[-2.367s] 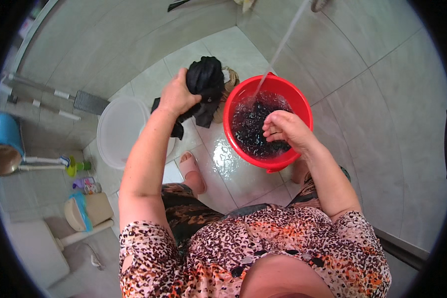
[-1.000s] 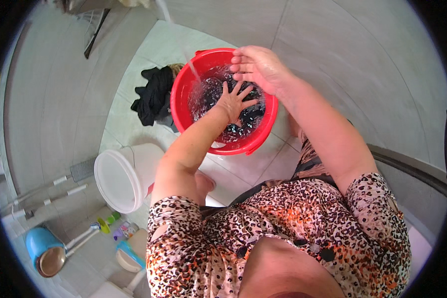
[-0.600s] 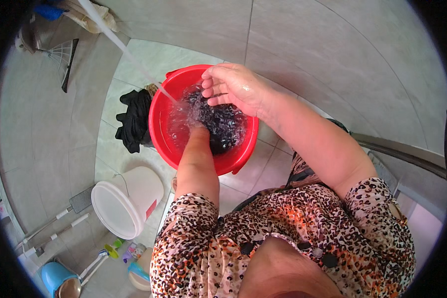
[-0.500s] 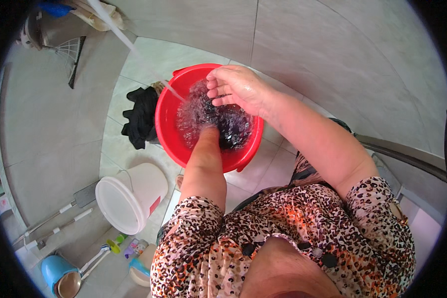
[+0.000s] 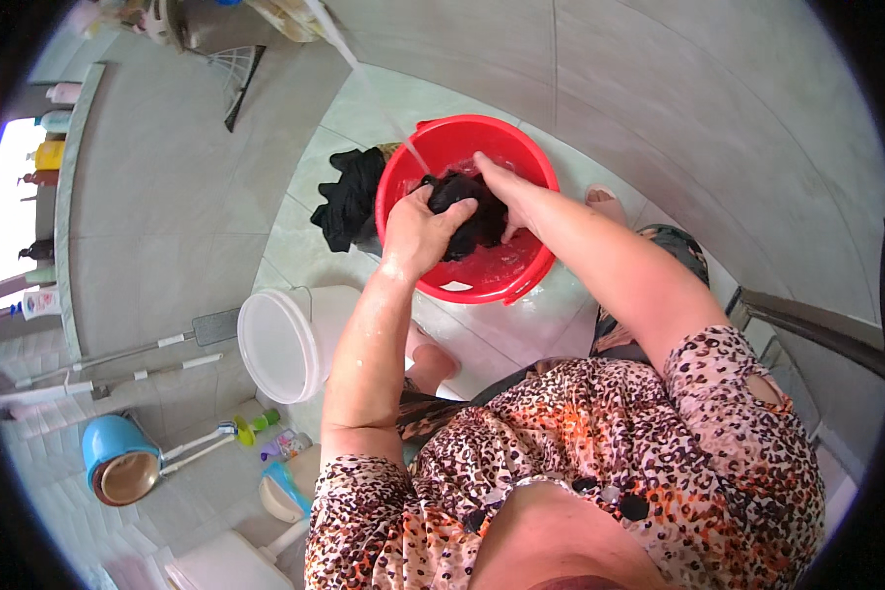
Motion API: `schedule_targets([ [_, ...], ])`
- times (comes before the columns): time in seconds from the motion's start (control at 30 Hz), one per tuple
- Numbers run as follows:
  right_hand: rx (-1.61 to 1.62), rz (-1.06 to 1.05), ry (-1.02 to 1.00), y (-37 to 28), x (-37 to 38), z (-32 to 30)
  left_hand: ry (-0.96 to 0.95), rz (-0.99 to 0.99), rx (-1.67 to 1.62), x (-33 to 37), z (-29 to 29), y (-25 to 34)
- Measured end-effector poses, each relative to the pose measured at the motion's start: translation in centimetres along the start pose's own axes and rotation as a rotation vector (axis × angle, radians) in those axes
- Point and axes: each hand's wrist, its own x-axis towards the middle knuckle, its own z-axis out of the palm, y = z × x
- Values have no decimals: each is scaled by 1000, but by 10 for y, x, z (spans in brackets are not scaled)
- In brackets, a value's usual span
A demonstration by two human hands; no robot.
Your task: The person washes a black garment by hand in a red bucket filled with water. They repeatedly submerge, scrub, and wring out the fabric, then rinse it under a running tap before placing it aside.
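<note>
A red plastic tub [image 5: 391, 197] on the tiled floor holds water and a bunched wet black cloth [image 5: 480, 218]. My left hand [image 5: 423, 226] is closed on the cloth's left side, its thumb lying across the top. From the right, my right hand [image 5: 517, 200] wraps the same bundle, thumb toward the far side; most of its fingers are hidden by the cloth. A thin stream of water [image 5: 388, 118] falls from the upper left onto the bundle by my left hand.
More black cloth [image 5: 352, 200] lies beside the tub on the left. Nearer stands a white bucket [image 5: 277, 344]. Long-handled cleaning tools [image 5: 167, 344] and a blue container [image 5: 108, 442] are along the left wall. Bottles [image 5: 47, 154] line a ledge.
Both hands have come together on the black cloth, lifting it into a bundle. Earlier my left hand was under churning water and my right was raised above it. The view has shifted left.
</note>
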Motion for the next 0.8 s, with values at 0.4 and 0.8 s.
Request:
schedule_targets([
  [0.4,703,-189,-722,34,112,-22,495,349,83,37,68,-10],
  [0.8,-203,-573,287,4,14,-32,120,-252,717,110,29,-161],
])
